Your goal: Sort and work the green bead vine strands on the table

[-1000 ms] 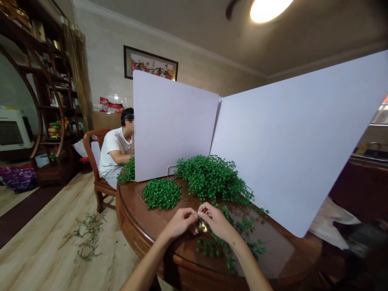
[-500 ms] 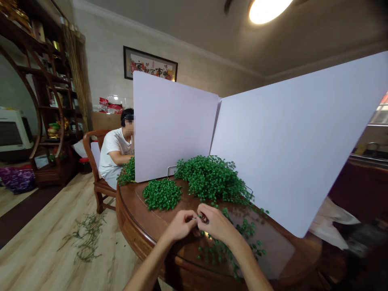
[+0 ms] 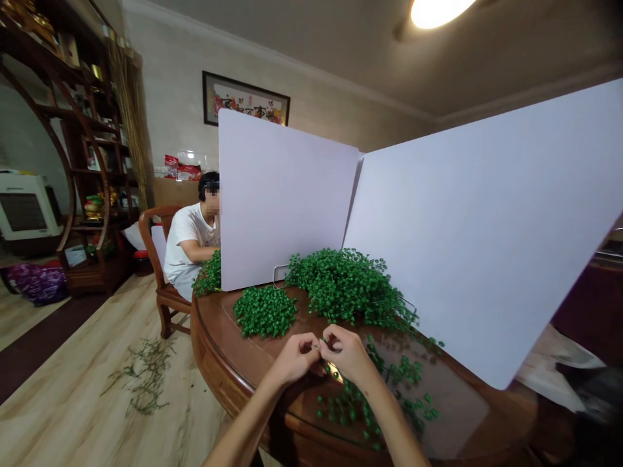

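Observation:
Over the near part of the table my left hand [image 3: 296, 358] is closed in a pinch, its fingertips on a small green sprig [image 3: 335, 370] mostly hidden by the fingers. My right hand [image 3: 343, 350] meets it fingertip to fingertip, thumb and index finger also pinched on the sprig. Loose green sprigs with small round heads [image 3: 406, 371] lie under and beside my right forearm. Beyond the hands rises a large heap of leafy green sprigs [image 3: 345, 285]. To its left is a smaller, compact pile of green heads [image 3: 265, 311].
Two white boards [image 3: 287, 201] stand upright on the round wooden table [image 3: 219, 344], meeting at a corner. A wire bracket [image 3: 276, 275] is at the left board's foot. Behind it sits a person [image 3: 187, 237] with more greenery [image 3: 208, 274]. Thin stems [image 3: 141, 373] litter the floor.
The view has shifted slightly, so the scene sits a little further right. My right hand's fingers have closed tighter beside my left fingertips. The piles look the same.

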Demonstrator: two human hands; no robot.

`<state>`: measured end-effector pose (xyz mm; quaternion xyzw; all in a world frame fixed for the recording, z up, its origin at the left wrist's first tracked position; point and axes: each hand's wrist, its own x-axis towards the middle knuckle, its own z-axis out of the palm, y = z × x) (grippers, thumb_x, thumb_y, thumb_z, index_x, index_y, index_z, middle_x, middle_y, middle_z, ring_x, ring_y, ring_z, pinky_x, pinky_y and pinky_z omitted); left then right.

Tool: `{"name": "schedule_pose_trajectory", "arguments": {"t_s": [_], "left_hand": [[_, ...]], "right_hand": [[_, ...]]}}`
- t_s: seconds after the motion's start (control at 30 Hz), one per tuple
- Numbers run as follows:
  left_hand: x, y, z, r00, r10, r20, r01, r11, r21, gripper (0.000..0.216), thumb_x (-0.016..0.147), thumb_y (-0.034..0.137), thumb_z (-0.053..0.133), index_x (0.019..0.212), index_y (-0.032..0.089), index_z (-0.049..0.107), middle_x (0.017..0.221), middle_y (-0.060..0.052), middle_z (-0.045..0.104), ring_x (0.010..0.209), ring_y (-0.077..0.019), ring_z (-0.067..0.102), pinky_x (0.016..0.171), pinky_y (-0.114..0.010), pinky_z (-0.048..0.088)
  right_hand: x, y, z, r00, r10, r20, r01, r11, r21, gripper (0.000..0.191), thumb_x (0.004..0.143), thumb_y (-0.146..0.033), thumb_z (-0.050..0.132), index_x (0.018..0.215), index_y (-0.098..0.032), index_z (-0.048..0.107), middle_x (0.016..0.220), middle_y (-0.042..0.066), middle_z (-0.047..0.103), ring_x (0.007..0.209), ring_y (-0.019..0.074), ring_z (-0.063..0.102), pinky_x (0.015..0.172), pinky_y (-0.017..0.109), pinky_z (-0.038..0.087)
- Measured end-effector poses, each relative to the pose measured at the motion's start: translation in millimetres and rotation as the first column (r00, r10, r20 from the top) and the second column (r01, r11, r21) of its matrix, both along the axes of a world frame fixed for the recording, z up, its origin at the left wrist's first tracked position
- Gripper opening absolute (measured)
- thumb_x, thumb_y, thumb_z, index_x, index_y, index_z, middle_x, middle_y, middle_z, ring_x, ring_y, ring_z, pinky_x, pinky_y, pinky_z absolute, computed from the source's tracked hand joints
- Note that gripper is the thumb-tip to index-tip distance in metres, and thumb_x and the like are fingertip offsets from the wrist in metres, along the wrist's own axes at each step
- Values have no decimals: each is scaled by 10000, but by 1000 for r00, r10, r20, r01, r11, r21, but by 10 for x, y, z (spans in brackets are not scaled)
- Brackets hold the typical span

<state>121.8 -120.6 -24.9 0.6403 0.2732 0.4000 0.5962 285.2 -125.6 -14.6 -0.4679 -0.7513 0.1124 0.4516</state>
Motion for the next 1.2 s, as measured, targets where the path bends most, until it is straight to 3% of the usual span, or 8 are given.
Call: {"name": "schedule_pose_trajectory", "arguments": {"t_s": [0.13, 0.33, 0.5, 0.6, 0.73, 0.93, 1.07, 1.2], "left_hand": [[11, -19, -44, 996, -1, -92, 13, 991, 130, 232, 762, 355, 636, 704, 136, 587, 614, -10, 611, 580, -134, 591, 578, -232, 463], [72, 22, -38, 996, 92, 24, -91, 996, -20, 335, 730, 465, 660, 727, 142, 569, 617, -15, 616, 524, -139, 585, 553, -260, 474], [62, 8, -24, 997, 63, 38, -63, 998, -16, 382, 713, 496, 690, 755, 130, 591, 623, -17, 613, 533, -135, 589, 574, -263, 478], [53, 10, -35, 997, 65, 46, -63, 997, -32, 410, 692, 509, 713, 785, 125, 604, 658, -24, 621, 549, -138, 594, 579, -267, 478], [48, 21, -42, 995, 83, 59, -81, 996, -39, 386, 709, 490, 707, 795, 128, 605, 670, -31, 629, 575, -141, 592, 604, -270, 474], [35, 51, -29, 989, 134, 62, -136, 990, 31, 221, 725, 331, 688, 784, 137, 600, 710, -16, 616, 663, -150, 580, 665, -264, 453], [26, 66, -23, 981, 189, 45, -193, 976, 99, 127, 731, 260, 639, 753, 140, 602, 710, 0, 600, 693, -141, 542, 677, -242, 415], [22, 62, -26, 978, 209, -4, -207, 968, 140, 120, 734, 262, 621, 719, 144, 599, 664, 11, 575, 659, -134, 517, 656, -237, 393]], "right_hand": [[235, 143, 97, 918, -147, -369, 137, 989, -54, 318, 782, -468, 608, 653, -216, 463, 568, -44, 481, 545, 130, 535, 532, 239, 524], [247, 309, 414, 982, -35, -184, 4, 986, -168, 217, 738, -395, 670, 743, -209, 560, 536, -53, 527, 498, 119, 552, 469, 220, 524], [-299, 555, 470, 939, -2, -345, -107, 949, -297, 184, 684, -332, 703, 763, -191, 615, 610, -19, 619, 550, 137, 615, 435, 219, 517], [-547, 728, 484, 914, 39, -403, -165, 945, -282, 283, 753, -347, 661, 972, -168, 674, 839, 57, 717, 734, 165, 684, 639, 286, 580], [-555, 776, 505, 869, 157, -469, -305, 916, -259, 527, 785, -369, 648, 1280, -203, 571, 1147, 87, 690, 999, 188, 663, 861, 339, 536], [-186, 301, 478, 988, 116, -105, -140, 953, -267, 254, 869, -393, 552, 889, -183, 694, 752, 24, 692, 711, 162, 638, 687, 276, 497], [-23, -26, 472, 976, 148, 159, -101, 957, -272, 196, 861, -344, 573, 868, -214, 720, 797, 24, 683, 675, 144, 583, 618, 236, 440], [59, -74, 429, 960, 148, 240, -77, 957, -281, 182, 830, -191, 543, 861, -214, 721, 792, 18, 655, 655, 130, 554, 615, 224, 424]]}}
